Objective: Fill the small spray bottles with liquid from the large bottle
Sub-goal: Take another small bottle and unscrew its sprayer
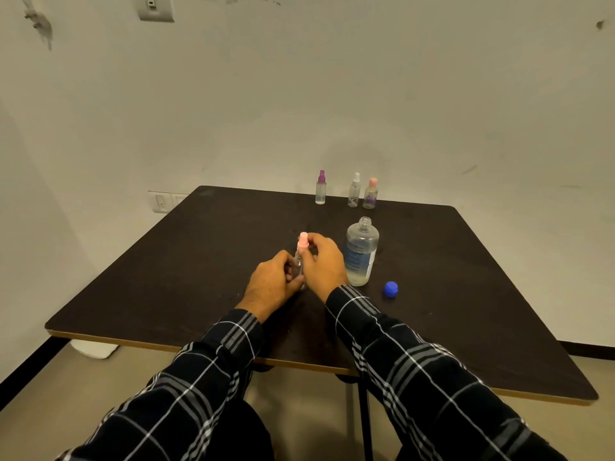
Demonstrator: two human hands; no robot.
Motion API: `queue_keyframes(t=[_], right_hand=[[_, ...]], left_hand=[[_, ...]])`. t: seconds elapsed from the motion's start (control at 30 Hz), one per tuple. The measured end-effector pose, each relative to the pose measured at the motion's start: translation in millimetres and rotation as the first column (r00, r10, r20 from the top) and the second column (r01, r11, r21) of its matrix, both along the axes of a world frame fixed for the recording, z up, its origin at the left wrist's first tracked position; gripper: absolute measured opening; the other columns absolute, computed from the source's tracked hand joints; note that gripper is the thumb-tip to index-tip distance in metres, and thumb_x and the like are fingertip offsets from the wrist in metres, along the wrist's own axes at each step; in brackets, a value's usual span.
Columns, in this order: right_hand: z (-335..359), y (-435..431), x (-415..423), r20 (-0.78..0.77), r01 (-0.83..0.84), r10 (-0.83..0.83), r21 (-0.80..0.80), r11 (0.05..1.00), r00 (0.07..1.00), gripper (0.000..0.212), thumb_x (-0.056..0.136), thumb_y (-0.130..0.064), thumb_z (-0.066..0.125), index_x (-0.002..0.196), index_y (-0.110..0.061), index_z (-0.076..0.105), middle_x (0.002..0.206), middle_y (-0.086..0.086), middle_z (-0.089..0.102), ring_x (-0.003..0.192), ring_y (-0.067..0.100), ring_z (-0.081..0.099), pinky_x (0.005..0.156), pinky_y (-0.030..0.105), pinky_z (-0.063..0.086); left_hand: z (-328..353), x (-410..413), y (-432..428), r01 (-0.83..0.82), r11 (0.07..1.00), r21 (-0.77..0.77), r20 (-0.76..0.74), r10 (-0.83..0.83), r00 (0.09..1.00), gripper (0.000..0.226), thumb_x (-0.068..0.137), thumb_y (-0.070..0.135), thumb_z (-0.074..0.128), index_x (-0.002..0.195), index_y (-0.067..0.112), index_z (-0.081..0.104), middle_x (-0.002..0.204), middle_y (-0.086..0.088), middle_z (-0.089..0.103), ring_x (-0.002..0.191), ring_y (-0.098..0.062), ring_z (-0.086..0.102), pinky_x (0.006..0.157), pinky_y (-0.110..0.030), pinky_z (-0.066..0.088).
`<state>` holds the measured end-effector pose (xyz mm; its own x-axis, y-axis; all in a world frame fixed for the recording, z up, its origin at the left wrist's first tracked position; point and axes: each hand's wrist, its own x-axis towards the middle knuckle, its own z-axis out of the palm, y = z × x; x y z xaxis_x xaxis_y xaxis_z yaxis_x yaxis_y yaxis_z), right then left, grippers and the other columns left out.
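A small clear spray bottle (298, 261) stands upright on the dark table (199, 254), mostly hidden between my hands. My left hand (271, 285) grips its body. My right hand (324, 261) pinches its pink spray top (303, 240) with the fingertips. Just right of my right hand stands the large clear bottle (361, 251) with a blue label, uncapped, a little liquid at its bottom. Its blue cap (390, 289) lies on the table to the right. Three small bottles stand at the far edge, topped purple (320, 188), white (354, 191) and pink (370, 194).
The table's near edge (166, 346) runs just in front of my sleeves. A wall rises behind the far edge, with a socket plate (163, 201) at the left. A white object (95, 350) lies on the floor under the table's left corner.
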<state>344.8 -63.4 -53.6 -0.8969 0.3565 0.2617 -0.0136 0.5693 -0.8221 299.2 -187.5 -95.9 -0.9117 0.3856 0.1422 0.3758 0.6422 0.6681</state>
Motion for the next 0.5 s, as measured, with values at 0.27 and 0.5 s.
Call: queue_keyframes(t=[0.27, 0.5], right_hand=[[9, 12, 25, -0.507, 0.055, -0.146, -0.191, 0.980, 0.850, 0.015, 0.097, -0.019, 0.060, 0.112, -0.021, 0.061, 0.105, -0.003, 0.061, 0.089, 0.008, 0.063, 0.066, 0.019, 0.054], [-31, 34, 42, 0.000, 0.098, -0.105, 0.343, 0.934, 0.994, 0.012, 0.093, -0.023, 0.062, 0.104, -0.019, 0.060, 0.103, -0.001, 0.061, 0.096, 0.015, 0.059, 0.085, 0.035, 0.054]], left_hand=[[1, 2, 1, -0.020, 1.000, 0.001, -0.011, 0.020, 1.000, 0.029, 0.088, 0.037, 0.076, 0.108, 0.029, 0.056, 0.092, 0.008, 0.066, 0.085, -0.006, 0.064, 0.086, -0.034, 0.058], [-3, 4, 2, -0.052, 0.998, 0.026, -0.033, 0.053, 0.998, 0.031, 0.085, 0.037, 0.078, 0.105, 0.028, 0.057, 0.090, 0.008, 0.067, 0.084, -0.008, 0.065, 0.085, -0.037, 0.059]])
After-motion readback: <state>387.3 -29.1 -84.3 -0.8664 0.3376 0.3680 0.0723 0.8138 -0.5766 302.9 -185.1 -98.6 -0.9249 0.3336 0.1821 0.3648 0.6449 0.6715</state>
